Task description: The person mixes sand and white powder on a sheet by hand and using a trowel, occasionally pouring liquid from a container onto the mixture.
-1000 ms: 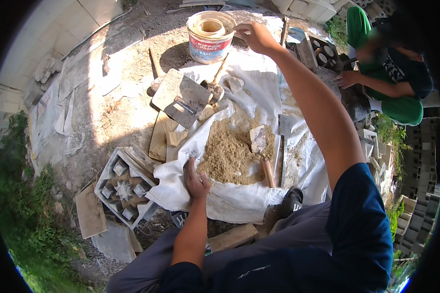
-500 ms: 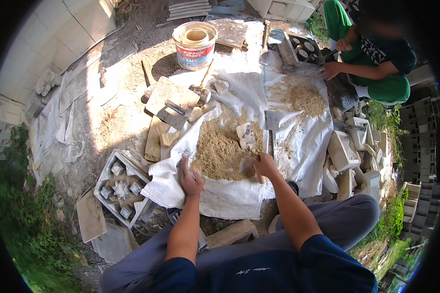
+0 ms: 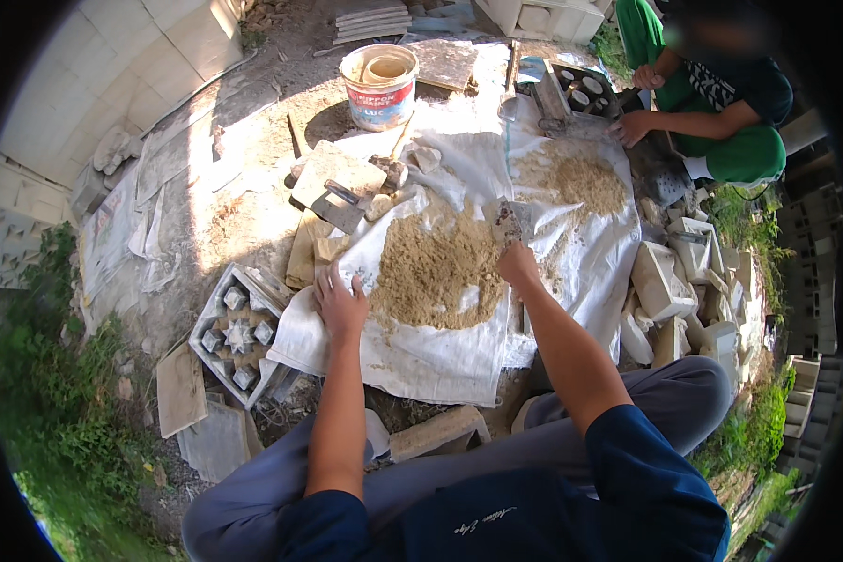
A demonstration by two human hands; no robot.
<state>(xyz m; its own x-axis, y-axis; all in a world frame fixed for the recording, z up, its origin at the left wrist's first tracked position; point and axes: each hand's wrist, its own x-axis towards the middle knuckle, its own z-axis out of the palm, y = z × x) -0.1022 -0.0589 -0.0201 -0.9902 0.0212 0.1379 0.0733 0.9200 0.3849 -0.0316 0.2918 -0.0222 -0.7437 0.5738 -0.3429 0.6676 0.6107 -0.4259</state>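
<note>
A heap of damp sandy mix (image 3: pixel 431 272) lies on a white woven sheet (image 3: pixel 421 375) in front of me. My left hand (image 3: pixel 340 302) rests on the sheet at the heap's left edge, fingers spread, holding nothing. Closed around a trowel, my right hand (image 3: pixel 516 263) is at the heap's right side. The trowel's flat blade (image 3: pixel 512 223) points away from me, with some mix on it; its handle is mostly hidden in my fist.
An ornamental mould (image 3: pixel 239 335) sits left of the sheet. Beyond the heap are a float (image 3: pixel 342 199), a mallet (image 3: pixel 391 169) and a paint bucket (image 3: pixel 380 89). Far right, a co-worker (image 3: pixel 721 122) crouches by another mould (image 3: pixel 581 89). Cast blocks (image 3: pixel 665 281) pile up at right.
My right hand has moved the trowel from the heap's near edge to farther away and right. The left hand has shifted slightly left and away, fingers spread wider.
</note>
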